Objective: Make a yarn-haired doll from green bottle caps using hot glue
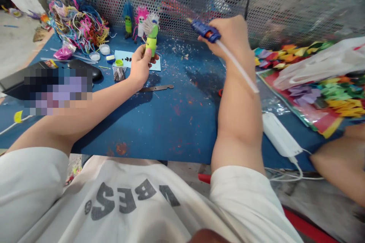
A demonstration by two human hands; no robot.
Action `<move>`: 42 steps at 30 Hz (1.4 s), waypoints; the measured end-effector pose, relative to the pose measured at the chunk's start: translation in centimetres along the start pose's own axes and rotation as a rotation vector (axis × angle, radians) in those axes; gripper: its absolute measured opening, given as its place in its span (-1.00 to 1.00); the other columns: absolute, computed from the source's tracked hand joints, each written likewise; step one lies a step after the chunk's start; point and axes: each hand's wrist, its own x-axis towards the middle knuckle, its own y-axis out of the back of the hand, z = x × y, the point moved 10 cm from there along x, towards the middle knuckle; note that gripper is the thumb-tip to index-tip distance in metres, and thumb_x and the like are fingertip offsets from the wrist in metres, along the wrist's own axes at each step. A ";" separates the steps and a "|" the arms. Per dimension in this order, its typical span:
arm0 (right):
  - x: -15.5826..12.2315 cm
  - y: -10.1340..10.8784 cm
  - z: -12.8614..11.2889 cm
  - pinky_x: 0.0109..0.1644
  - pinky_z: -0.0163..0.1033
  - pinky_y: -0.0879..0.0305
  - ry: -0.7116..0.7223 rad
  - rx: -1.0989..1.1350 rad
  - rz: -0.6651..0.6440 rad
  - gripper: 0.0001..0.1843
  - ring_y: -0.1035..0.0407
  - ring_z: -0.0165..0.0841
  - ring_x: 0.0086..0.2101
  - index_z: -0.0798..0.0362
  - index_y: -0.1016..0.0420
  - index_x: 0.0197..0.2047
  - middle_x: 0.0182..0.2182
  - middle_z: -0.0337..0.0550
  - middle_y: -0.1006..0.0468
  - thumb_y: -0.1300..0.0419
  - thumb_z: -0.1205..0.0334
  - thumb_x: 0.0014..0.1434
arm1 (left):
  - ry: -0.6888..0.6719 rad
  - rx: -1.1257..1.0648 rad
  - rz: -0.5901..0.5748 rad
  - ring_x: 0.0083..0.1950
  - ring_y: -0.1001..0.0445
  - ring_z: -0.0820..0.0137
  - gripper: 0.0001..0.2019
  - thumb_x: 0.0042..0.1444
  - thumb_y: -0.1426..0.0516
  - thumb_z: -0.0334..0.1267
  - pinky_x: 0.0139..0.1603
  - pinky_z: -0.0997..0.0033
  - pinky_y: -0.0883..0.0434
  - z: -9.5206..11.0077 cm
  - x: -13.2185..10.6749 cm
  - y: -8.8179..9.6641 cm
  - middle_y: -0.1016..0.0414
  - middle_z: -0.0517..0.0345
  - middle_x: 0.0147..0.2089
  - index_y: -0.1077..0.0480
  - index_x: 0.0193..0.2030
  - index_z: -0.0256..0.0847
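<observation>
My left hand point(140, 65) is closed around a small green doll point(151, 38) with pale fuzzy hair, held upright over the blue table point(159, 121). My right hand point(231, 38) grips a blue glue gun point(203, 30) with a white glue stick point(236, 66) sticking out of its back toward me. The gun's nozzle points left toward the doll, a short gap apart. Two finished dolls, one blue-haired point(128, 21) and one pink-haired point(140, 21), stand against the mesh wall behind.
A tangle of coloured yarn point(76, 21) lies at the back left, with small pots point(105, 49) and a black mouse point(85, 70) nearby. Coloured paper pieces in plastic point(322, 87) fill the right. A white power adapter point(281, 134) lies near another person's arm point(342, 159).
</observation>
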 end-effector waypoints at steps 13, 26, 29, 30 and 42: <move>1.2 -8.9 0.9 0.16 -0.01 -0.08 -0.047 -0.036 -0.187 -0.31 -0.43 -0.28 0.00 0.11 -0.64 0.38 0.21 0.24 -0.68 -0.38 0.60 0.20 | -0.106 1.004 -0.520 0.07 -0.61 -0.03 -0.80 0.44 -0.05 -0.08 0.19 -0.18 -0.42 8.0 -15.9 6.7 -0.67 -0.04 -0.05 -0.49 -0.04 -0.01; -3.8 -3.2 -13.3 0.19 0.03 -0.46 0.344 0.498 -0.250 -0.64 -0.60 -0.08 0.06 -0.21 -0.74 0.14 0.07 -0.17 -0.75 -0.36 0.13 0.28 | -0.250 1.236 -0.832 0.30 -0.59 -0.12 -0.61 0.50 0.03 -0.24 0.24 -0.31 -0.37 8.9 -17.8 5.3 -0.68 -0.15 0.31 -0.61 0.18 -0.10; -6.5 -6.3 -15.8 0.07 0.04 -0.47 0.376 0.395 -0.367 -0.69 -0.62 -0.02 -0.01 -0.31 -0.78 0.10 -0.01 -0.25 -0.78 -0.38 -0.02 0.32 | -0.251 1.262 -0.712 0.31 -0.60 -0.13 -0.62 0.43 -0.04 -0.26 0.25 -0.22 -0.44 8.9 -14.0 5.1 -0.68 -0.16 0.25 -0.62 0.21 -0.12; -7.2 -7.1 -16.1 0.07 0.05 -0.47 0.370 0.373 -0.367 -0.71 -0.63 -0.01 -0.01 -0.32 -0.79 0.09 0.00 -0.24 -0.77 -0.38 -0.05 0.33 | -0.251 1.285 -0.672 0.31 -0.59 -0.13 -0.64 0.39 -0.09 -0.27 0.29 -0.21 -0.45 8.4 -12.7 5.1 -0.68 -0.17 0.23 -0.63 0.19 -0.12; -8.7 -9.3 -16.3 0.15 0.14 -0.44 0.291 0.330 -0.082 -0.59 -0.49 0.10 0.14 -0.02 -0.69 0.13 0.13 0.15 -0.67 -0.08 -0.02 0.58 | -0.427 1.029 -0.482 -0.16 -0.59 0.15 -0.91 0.35 -0.15 -0.40 0.02 0.08 -0.50 6.8 -10.4 6.3 -0.55 0.06 -0.29 -0.45 -0.16 -0.12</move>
